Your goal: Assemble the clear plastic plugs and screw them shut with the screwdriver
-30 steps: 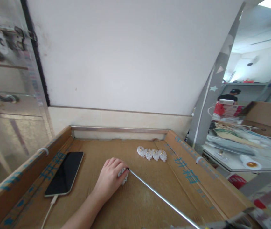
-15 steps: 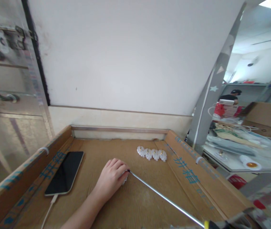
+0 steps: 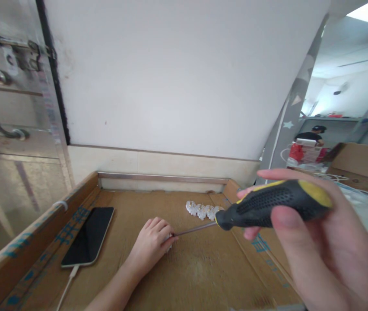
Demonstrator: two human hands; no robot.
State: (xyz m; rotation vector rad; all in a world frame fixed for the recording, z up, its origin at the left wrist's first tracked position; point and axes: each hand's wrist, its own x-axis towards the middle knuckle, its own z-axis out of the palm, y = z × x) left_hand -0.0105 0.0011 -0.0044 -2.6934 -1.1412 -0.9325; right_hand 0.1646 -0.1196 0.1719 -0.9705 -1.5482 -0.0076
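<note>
My right hand (image 3: 320, 242) is wrapped round the black and yellow handle of a screwdriver (image 3: 268, 206), raised close to the camera at the right. Its long thin shaft points left, with the tip at my left fingers. My left hand (image 3: 153, 237) rests on the cardboard, fingers closed over a small clear plastic piece (image 3: 169, 247); only an edge of that piece shows beneath the thumb. Further back on the right lies a row of several clear plastic pieces (image 3: 201, 211) with small brass-coloured centres, partly behind the screwdriver handle.
A black-screened phone (image 3: 88, 236) with a white cable (image 3: 65, 287) lies on the left of the cardboard-lined tray (image 3: 128, 201). Raised cardboard sides edge the tray. A white wall (image 3: 177, 77) stands behind it. A person (image 3: 312, 134) is in the background at right.
My right hand has come into view, and the screwdriver handle has swung up from the lower right. The screwdriver's tip stays by my left hand, which has hardly moved.
</note>
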